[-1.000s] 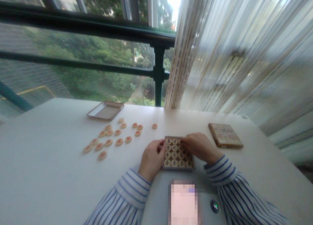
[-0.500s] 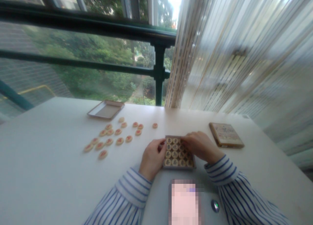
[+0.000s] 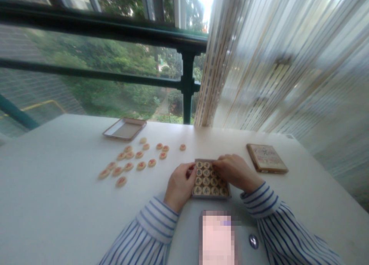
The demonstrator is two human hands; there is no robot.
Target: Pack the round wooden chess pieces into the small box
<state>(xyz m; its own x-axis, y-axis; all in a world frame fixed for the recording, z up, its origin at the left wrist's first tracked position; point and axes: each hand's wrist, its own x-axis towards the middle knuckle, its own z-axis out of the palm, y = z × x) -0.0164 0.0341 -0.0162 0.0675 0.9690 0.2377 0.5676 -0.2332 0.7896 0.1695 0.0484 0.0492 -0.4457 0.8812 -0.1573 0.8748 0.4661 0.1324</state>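
A small square box stands in front of me, holding rows of round wooden xiangqi pieces with black characters. My left hand is closed at the box's left wall, thumb and fingers gripping its edge. Over the far right part of the box lies my right hand, its fingers bent together and their tips down among the pieces. The hand covers several pieces there, and what its fingertips hold is hidden. Left of the box, several red-marked xiangqi pieces are scattered on the white table.
A shallow open box lid or tray lies at the far left. On the right is a flat brown box with printing on top. A blurred-out phone-like object and a small shiny oval object are close to me. Behind the table are green railings and a string curtain.
Both hands stay almost in the same place at the box. The green light on the small oval object no longer shows.
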